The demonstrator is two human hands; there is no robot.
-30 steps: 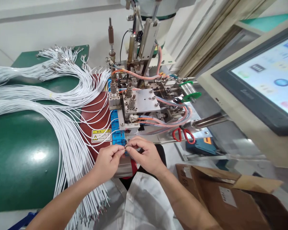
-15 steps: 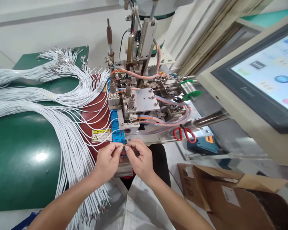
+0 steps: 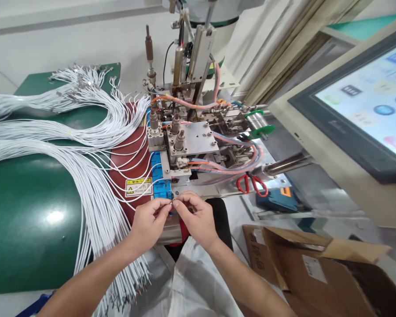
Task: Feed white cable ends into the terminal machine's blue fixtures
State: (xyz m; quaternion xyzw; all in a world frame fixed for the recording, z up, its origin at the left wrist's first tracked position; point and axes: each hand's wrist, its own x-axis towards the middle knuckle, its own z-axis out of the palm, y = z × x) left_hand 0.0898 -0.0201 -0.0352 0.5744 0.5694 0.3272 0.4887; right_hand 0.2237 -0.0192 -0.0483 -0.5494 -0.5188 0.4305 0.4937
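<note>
- Left hand pinches the end of one white wire between thumb and forefinger, right at the front edge of the machine.
- Right hand meets it fingertip to fingertip, nipping something tiny at the wire's tip; too small to make out.
- That wire curves back to the white wire bundle spread over the green tabletop, left side.
- Red-handled scissors lie on the machine's plate, right of the hands.
- Cardboard box sits open at the lower right; touchscreen glows above.
</note>
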